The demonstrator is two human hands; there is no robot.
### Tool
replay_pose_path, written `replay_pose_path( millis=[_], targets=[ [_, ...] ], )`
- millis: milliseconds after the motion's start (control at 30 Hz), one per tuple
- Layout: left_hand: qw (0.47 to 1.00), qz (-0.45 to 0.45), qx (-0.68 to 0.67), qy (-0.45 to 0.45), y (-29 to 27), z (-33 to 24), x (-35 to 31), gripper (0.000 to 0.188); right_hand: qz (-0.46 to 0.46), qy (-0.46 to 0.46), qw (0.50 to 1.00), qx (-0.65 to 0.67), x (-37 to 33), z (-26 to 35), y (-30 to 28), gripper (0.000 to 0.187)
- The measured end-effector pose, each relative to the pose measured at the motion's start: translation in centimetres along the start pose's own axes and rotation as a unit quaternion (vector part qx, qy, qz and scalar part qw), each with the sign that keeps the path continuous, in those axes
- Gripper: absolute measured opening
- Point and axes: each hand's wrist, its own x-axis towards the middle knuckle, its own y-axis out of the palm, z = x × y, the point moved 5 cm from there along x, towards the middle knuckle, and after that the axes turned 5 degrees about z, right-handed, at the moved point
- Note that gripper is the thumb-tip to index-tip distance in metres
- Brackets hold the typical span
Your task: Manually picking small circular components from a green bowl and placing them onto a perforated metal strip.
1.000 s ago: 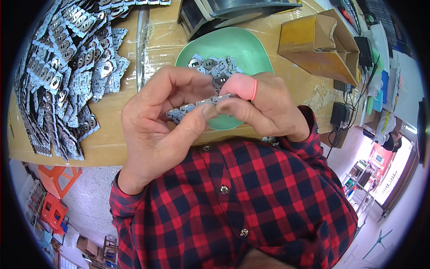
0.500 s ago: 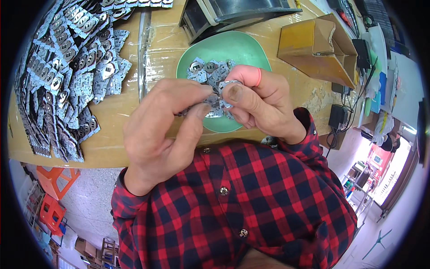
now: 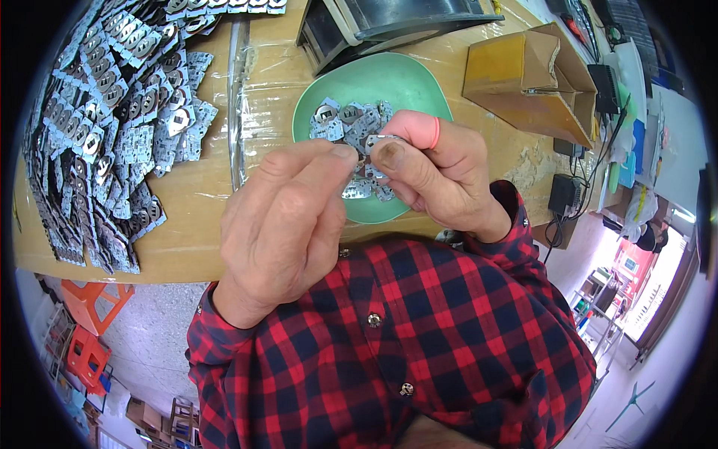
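My right hand (image 3: 437, 168) pinches a small circuit board (image 3: 373, 141) between thumb and index finger, above a green bowl (image 3: 422, 86). A pink finger cot (image 3: 413, 126) covers that index finger. My left hand (image 3: 288, 217) is just left of it, its back turned up and its fingers pressed together; whatever is between those fingertips is hidden. Inside the bowl lie several small circuit boards (image 3: 351, 112), some with round metal battery holders. A large heap of joined circuit-board panels (image 3: 138, 138) with the same round holders covers the left of the table.
Behind the bowl stands a black bin-like container (image 3: 404, 19). An open cardboard box (image 3: 501, 71) sits at the right, with black power adapters (image 3: 565, 194) and cables beyond it. The tape-covered wooden table (image 3: 194, 243) ends close to my body. Orange stools (image 3: 93, 307) stand on the floor at left.
My left hand has rolled over so its back faces up, and its thumb has gone out of sight. The right hand keeps its pinch in nearly the same place.
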Motion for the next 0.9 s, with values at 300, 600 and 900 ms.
replay_pose_path(
  millis=[300, 600, 900],
  targets=[
    [0.998, 0.007, -0.057, -0.022, -0.2, 0.1, 0.3, 0.031, -0.012, 0.025, 0.997, 0.075, 0.1, -0.4, 0.1, 0.022],
    [0.996, -0.034, -0.077, -0.041, -1.3, 1.2, 0.8, 0.028, 0.005, -0.203, 0.936, -0.287, 0.6, 0.9, -0.7, 0.013],
    [0.954, 0.037, -0.194, -0.223, -0.4, 1.3, 0.4, 0.026, 0.005, -0.195, 0.945, -0.264, 0.4, 1.5, -1.3, 0.015]
  ],
)
